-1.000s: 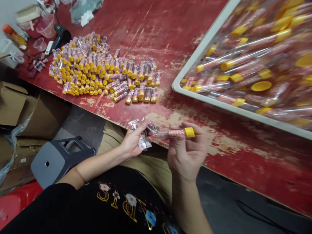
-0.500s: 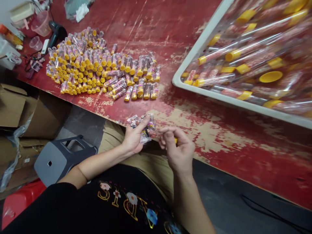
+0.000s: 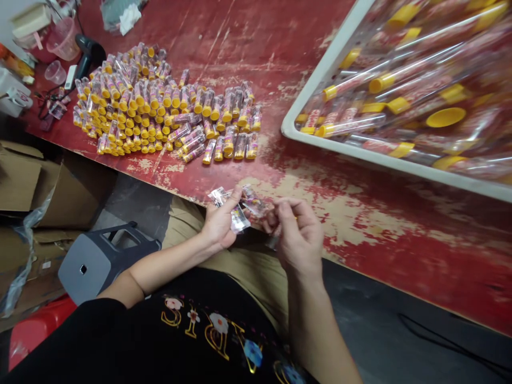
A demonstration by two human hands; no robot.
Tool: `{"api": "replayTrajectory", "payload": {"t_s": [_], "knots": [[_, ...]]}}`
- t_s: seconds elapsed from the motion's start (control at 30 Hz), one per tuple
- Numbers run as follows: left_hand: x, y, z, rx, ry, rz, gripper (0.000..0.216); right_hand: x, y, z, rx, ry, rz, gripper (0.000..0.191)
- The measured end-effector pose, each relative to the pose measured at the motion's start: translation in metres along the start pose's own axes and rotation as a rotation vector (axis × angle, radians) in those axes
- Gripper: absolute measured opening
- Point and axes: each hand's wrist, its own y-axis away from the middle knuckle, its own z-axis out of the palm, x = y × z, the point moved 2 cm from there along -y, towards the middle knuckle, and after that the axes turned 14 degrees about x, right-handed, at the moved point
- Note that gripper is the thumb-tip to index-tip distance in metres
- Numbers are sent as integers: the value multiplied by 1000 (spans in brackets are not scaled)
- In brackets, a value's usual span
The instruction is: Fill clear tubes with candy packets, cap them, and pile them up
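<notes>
My left hand [image 3: 218, 228] is closed on a few small clear plastic sleeves [image 3: 240, 221] with dark and coloured print, its thumb pressed over them. One printed sleeve [image 3: 254, 205] stretches from the left fingers toward my right hand [image 3: 302, 234]. The right thumb and forefinger pinch at that sleeve's near end. A bit of yellow shows between the curled right fingers, and something clear pokes out below them; most of it is hidden. Both hands are over my lap at the table's edge. Beyond them lies a stack of short clear tubes with yellow caps [image 3: 140, 101].
A white-rimmed tray [image 3: 286, 125] full of longer yellow-capped tubes [image 3: 352, 125] stands at the right on the worn red table [image 3: 360, 224]. A black hair dryer [image 3: 90, 53] and plastic tubs [image 3: 66, 40] are far left. A grey stool [image 3: 86, 266] and cardboard boxes [image 3: 60, 192] stand below.
My right hand has shifted slightly right, and the sleeve between the hands now shows more spread out. Something clear now shows below the right fingers. My left hand has barely moved.
</notes>
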Motion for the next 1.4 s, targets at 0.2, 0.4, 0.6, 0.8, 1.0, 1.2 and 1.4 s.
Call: {"api": "replayTrajectory", "payload": {"t_s": [0.2,0.4,0.6,0.8,1.0,1.2,1.4], "knots": [[-3,0,1,-17,14,-56,31,-4,4,-4,-21,178,-99,28],[-4,2,2,-14,42,-79,19,-5,5,-1,121,209,-261,27],[1,-1,1,-48,-97,14,22,-14,5,-7,58,315,-429,16],[-7,-5,2,59,8,32,38,-2,9,-8,75,-46,-5,27],[-7,-8,0,-30,33,26,51,-26,10,-22,151,-250,-21,45],[-13,-5,-4,-91,-23,1,53,-24,11,-11,298,-209,-303,36],[-15,-4,-9,-65,-125,3,54,-11,18,-13,517,-127,-455,48]]}}
